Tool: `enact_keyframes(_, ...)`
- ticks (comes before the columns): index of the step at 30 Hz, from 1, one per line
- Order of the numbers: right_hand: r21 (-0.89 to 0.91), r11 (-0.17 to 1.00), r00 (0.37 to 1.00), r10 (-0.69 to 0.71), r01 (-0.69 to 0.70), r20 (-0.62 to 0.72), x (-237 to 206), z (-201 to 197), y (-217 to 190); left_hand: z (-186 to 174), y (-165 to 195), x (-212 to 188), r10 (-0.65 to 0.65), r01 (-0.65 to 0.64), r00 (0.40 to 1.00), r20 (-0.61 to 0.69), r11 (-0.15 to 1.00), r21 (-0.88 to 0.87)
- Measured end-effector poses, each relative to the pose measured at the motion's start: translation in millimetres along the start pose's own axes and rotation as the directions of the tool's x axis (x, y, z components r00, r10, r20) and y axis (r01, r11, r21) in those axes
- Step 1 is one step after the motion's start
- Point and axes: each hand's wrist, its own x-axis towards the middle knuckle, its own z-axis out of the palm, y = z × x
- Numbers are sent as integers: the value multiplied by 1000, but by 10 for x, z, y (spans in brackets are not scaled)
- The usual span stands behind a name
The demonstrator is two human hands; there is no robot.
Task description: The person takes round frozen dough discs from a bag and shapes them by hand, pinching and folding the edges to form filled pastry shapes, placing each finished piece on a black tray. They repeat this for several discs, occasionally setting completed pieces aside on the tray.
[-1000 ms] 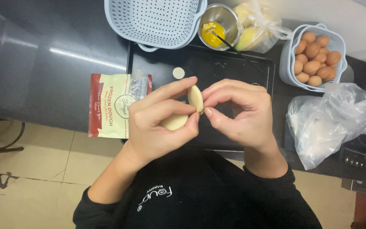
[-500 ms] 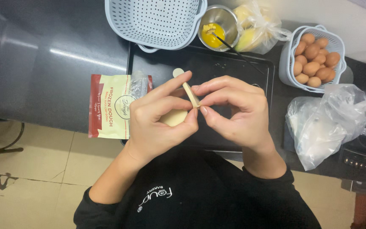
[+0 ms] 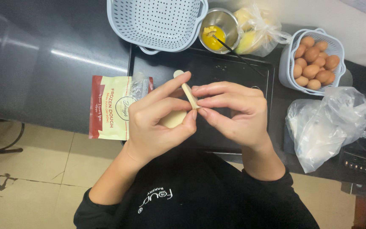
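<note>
Pinching together, the left hand [image 3: 157,123] and right hand [image 3: 234,112] now hold the thin pale dough disc [image 3: 189,94] edge-on, peeled off the stacked pale discs [image 3: 173,119] beneath.

dim indoor light | glare streak on countertop [image 3: 81,59] | sharp focus

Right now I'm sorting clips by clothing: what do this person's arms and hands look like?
Both hands are bare: the left hand and right hand show no gloves, rings or watch. Black sleeves are pushed up above the forearms. The black top's chest carries small white lettering.
</note>
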Motion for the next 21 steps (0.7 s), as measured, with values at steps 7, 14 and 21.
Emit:
enact_keyframes(7, 92, 994, 998, 58, -59, 22, -27, -18, 30, -46, -44, 12, 18, -16, 999, 49, 999, -38)
enact_keyframes(14, 245, 942, 972, 236, -228, -2, -123, 56, 150, -3, -94, 7, 21, -22, 999, 30, 1000, 19)
enact_keyframes(21, 366, 924, 986, 152, -115, -73, -158, 200, 216, -20, -88, -17, 8, -8, 1000, 13, 999, -42)
